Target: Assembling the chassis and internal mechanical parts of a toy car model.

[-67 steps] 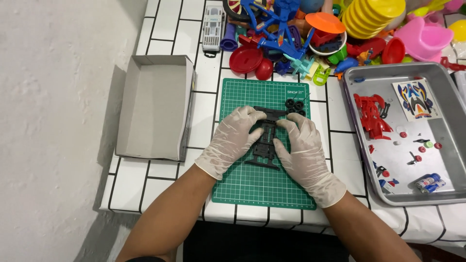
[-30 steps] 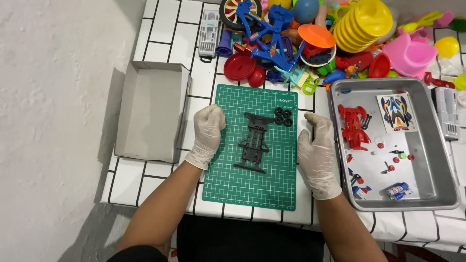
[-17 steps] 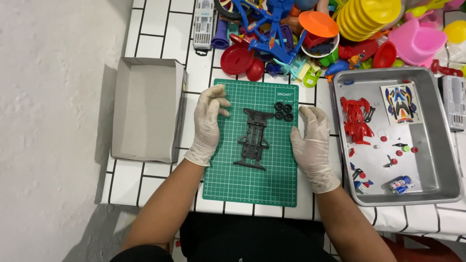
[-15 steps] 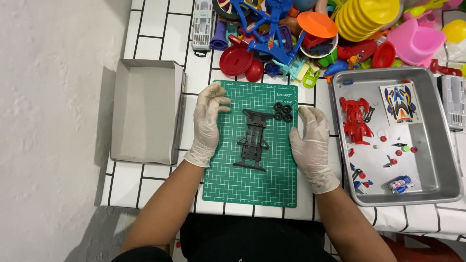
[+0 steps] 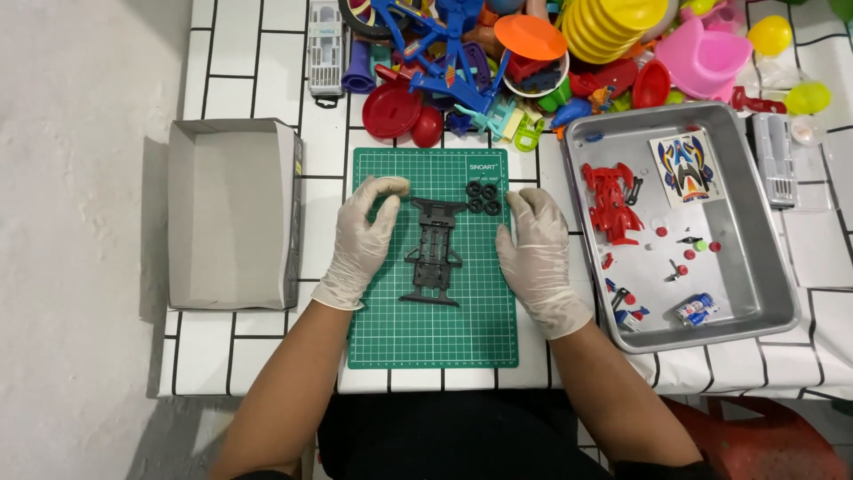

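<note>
A black toy-car chassis [image 5: 433,252] lies lengthwise on a green cutting mat [image 5: 434,329]. Several small black tyres [image 5: 484,197] sit just beyond its far right corner. My left hand [image 5: 364,238], in a white glove, rests flat on the mat's left edge, fingers slightly curled, beside the chassis without touching it. My right hand [image 5: 535,253], also gloved, lies flat on the mat's right edge, apart from the chassis. Neither hand holds anything.
An empty grey cardboard box [image 5: 229,213] stands to the left. A metal tray [image 5: 764,267] at right holds a red car body [image 5: 609,201], a sticker sheet [image 5: 686,167] and small parts. Colourful plastic toys [image 5: 533,53] crowd the table's far side.
Both hands left the chassis and moved apart to the mat's left and right edges. The chassis now lies alone in the middle; the view shifted slightly.
</note>
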